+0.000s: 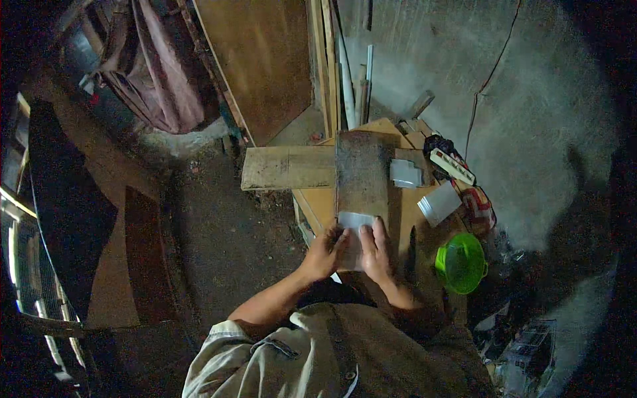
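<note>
A pale, thin rectangular piece [353, 222], perhaps plastic, lies over the near end of a worn dark board [362, 166]. My left hand [325, 249] grips its left edge with curled fingers, and my right hand [377, 252] grips the right side, thumb near the middle. To the right are a small pale stack of flat pieces [406, 172] and a larger stack [438, 202]. A dark elongated object [412, 249], too shadowed to name, lies beside my right hand.
The dark board crosses a pale plank [282, 168] on a wooden table [312, 207]. A power strip [451, 166], red patterned cloth [478, 209] and green basket [461, 264] sit along the right. Timber poles [348, 93] and a tall panel [259, 60] stand behind; a concrete wall [524, 146] bounds the right.
</note>
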The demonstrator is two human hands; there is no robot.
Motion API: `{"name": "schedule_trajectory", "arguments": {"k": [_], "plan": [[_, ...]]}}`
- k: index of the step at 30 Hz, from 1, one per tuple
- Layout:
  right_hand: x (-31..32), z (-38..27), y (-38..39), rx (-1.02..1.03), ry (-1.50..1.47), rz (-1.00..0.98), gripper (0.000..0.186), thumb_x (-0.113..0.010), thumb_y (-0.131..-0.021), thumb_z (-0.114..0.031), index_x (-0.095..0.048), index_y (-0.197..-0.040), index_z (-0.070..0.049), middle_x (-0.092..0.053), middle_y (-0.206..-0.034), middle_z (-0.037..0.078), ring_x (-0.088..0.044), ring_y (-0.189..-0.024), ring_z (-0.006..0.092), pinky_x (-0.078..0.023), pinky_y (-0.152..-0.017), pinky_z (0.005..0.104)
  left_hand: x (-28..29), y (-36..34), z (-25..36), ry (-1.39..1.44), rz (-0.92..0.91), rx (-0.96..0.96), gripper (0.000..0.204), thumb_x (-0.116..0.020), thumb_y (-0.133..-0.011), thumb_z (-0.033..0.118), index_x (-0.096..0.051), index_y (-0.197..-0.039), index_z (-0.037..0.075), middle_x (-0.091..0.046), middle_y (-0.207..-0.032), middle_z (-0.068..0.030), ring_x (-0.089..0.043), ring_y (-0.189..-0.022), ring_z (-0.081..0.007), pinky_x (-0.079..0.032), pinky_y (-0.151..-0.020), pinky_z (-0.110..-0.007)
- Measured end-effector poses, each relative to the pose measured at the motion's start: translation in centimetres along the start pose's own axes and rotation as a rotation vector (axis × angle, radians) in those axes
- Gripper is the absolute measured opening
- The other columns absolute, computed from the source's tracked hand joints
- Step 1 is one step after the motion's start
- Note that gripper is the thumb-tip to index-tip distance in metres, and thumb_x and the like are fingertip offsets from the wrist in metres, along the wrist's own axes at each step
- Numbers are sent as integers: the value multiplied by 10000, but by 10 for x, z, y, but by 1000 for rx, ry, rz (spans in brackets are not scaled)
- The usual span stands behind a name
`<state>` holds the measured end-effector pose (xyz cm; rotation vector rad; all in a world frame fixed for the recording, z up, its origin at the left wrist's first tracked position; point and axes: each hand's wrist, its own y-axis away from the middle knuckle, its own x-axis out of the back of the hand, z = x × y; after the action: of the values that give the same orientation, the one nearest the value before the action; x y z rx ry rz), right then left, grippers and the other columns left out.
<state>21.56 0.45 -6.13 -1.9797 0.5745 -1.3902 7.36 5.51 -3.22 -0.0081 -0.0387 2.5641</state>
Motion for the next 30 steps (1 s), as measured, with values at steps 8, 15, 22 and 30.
{"name": "schedule_trajectory", "arguments": {"k": [8, 15, 22, 30], "plan": [[-9, 7, 17, -183, -283, -72, 363, -492, -856, -42, -429, -1205, 35, -432, -1209, 259, -490, -1035, 364, -383, -899, 395, 5, -6, 11, 328, 83, 254, 404, -509, -892, 168, -391, -1235, -10, -526, -1128, -107, -485, -1036, -174, -382, -899, -300], [-13, -2, 15, -524, -698, -136, 391, -520, -861, -148, -421, -1181, 53, -524, -1093, 204, -528, -952, 298, -400, -850, 363, 5, -3, 56, 333, -129, 618, 383, -498, -898, 307, -530, -1126, 1, -587, -1017, -72, -566, -859, -139, -467, -740, -262], [23, -22, -12, -595, -753, -449, 362, -536, -781, -73, -448, -1117, 28, -554, -1035, 196, -557, -917, 278, -432, -791, 350, 18, -8, 13, 739, -157, 360, 471, -367, -930, 366, -440, -1211, -6, -575, -1100, -132, -590, -739, -172, -503, -602, -300], [50, -31, -28, -541, -585, -480, 499, -653, -724, -121, -425, -1151, 2, -478, -1058, 151, -490, -958, 215, -408, -822, 322, 21, -3, 30, 1015, -208, 389, 428, -362, -926, 286, -344, -1297, 74, -557, -1097, -135, -581, -869, -272, -502, -754, -390]]}}
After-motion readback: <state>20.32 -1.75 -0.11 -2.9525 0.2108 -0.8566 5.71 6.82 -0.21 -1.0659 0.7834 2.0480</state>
